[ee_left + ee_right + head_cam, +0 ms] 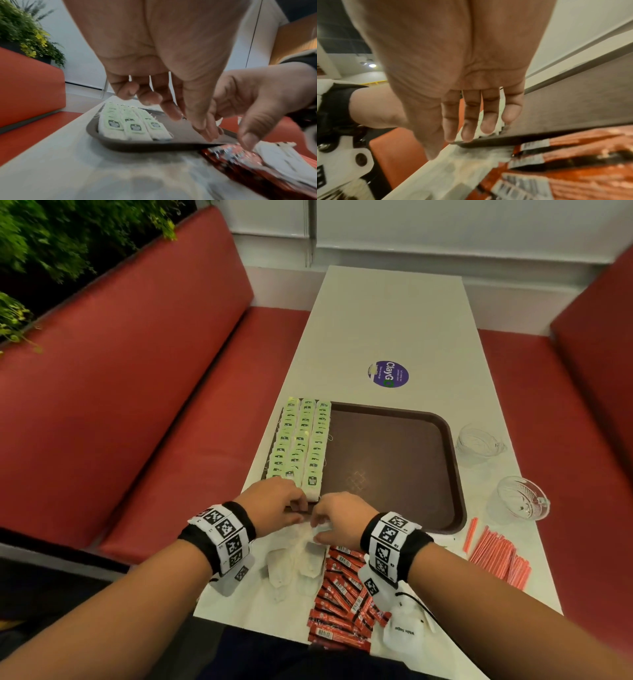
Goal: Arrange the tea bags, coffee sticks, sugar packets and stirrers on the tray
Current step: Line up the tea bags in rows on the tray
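Three rows of green-labelled tea bags (303,440) (133,125) fill the left side of the brown tray (394,460). Both hands hover at the tray's near left corner. My left hand (274,501) (188,124) hangs with loosely bent fingers and holds nothing. My right hand (339,518) (450,143) has straight fingers pointing down, also with nothing in it. Just below the hands, loose white tea bags (291,563) lie on the table. Red coffee sticks (342,594) (573,155) are piled beside them. White sugar packets (407,631) sit under my right forearm. Pink stirrers (496,556) lie at the right.
Two clear glass cups (479,440) (520,498) stand on the white table right of the tray. A purple round sticker (388,374) is beyond the tray. Red bench seats (137,371) flank the table, with plants behind the left one.
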The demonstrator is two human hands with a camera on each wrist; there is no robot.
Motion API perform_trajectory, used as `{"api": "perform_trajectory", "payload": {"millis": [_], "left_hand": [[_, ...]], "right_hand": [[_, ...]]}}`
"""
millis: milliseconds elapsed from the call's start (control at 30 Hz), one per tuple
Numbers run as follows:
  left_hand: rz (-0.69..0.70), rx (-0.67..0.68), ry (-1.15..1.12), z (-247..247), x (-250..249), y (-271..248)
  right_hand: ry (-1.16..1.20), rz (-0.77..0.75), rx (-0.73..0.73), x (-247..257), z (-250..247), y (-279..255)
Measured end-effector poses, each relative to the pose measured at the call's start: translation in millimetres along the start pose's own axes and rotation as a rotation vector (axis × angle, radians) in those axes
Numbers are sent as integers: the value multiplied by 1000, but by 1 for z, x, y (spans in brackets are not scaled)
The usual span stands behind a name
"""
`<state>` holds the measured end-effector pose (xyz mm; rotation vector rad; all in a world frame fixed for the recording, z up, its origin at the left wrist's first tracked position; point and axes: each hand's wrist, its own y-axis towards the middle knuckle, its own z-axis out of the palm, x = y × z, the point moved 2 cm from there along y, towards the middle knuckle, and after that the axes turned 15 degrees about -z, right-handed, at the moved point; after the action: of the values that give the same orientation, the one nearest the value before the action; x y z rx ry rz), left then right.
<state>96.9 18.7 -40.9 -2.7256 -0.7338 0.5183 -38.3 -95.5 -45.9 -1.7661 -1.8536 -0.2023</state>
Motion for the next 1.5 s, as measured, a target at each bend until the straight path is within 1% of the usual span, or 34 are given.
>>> {"api": "perform_trajectory", "payload": {"millis": [67, 133, 267, 433, 633, 800, 900, 1000, 1067, 1200, 1300, 1400, 1500], "left_hand": [[-1, 92, 47, 6, 4, -20], [-9, 159, 78, 16, 9, -36], [-48, 242, 109, 43, 16, -54], [-63, 203, 91, 59, 22, -59], [-62, 157, 140, 61, 23, -61], [-27, 134, 167, 58, 22, -61], [-6, 120, 169, 56, 23, -60], [1, 91, 114, 50, 25, -58], [-12, 63, 41, 42, 28, -55], [-21, -22, -61, 24, 36, -48], [-33, -23, -110, 9, 34, -43], [-46, -32, -159, -2, 31, -36], [-17, -49, -264, -11, 23, -31]], "right_hand": [[-24, -50, 73, 14, 7, 4], [-65, -54, 150, 24, 15, 9], [-136, -43, 247, 34, 26, 14], [-163, -50, 280, 35, 32, 13], [-201, -72, 268, 35, 37, 17], [-249, -103, 310, 34, 40, 17], [-226, -95, 290, 31, 41, 19], [-173, -87, 228, 29, 38, 22], [-133, -85, 153, 27, 32, 24], [25, -36, -79, 22, 17, 22], [134, -34, -192, 15, 8, 21], [205, -68, -187, 12, 4, 19], [144, -101, -180, 8, 2, 21]]}}
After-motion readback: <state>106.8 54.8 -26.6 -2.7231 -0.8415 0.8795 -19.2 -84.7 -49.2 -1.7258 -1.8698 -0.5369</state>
